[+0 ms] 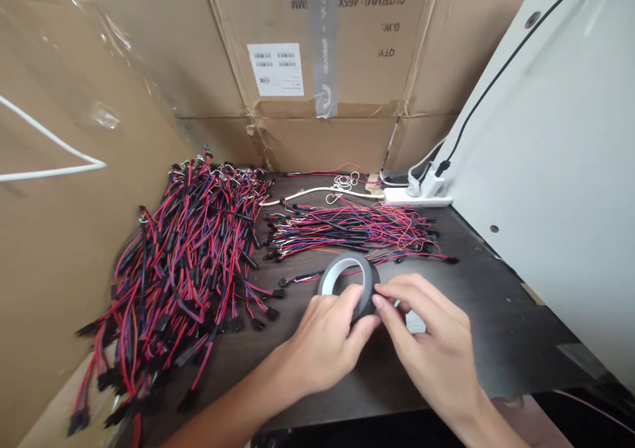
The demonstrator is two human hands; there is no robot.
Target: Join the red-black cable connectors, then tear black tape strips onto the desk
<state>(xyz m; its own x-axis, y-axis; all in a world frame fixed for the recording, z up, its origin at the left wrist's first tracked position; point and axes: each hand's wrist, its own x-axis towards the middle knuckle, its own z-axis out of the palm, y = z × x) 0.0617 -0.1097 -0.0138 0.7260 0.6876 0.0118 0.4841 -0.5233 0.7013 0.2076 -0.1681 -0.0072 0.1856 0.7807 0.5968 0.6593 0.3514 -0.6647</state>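
My left hand [327,339] grips a roll of black tape [368,279] by its lower rim, with fingers through the pale core. At the roll's right side, the thumb and forefinger of my right hand [431,332] pinch together against the tape's outer surface. Whether a tape end is between those fingertips is too small to tell. Just behind the roll lies a single red, blue and black wire harness [307,277]. Beyond it, a flat bundle of similar wire harnesses [347,229] stretches sideways across the dark table [506,329].
A big heap of wire harnesses [193,249] covers the left side. At the back right sits a white power strip [417,198] with plugs and cables. Cardboard [357,140] walls the back and left; a white panel [555,137] stands on the right.
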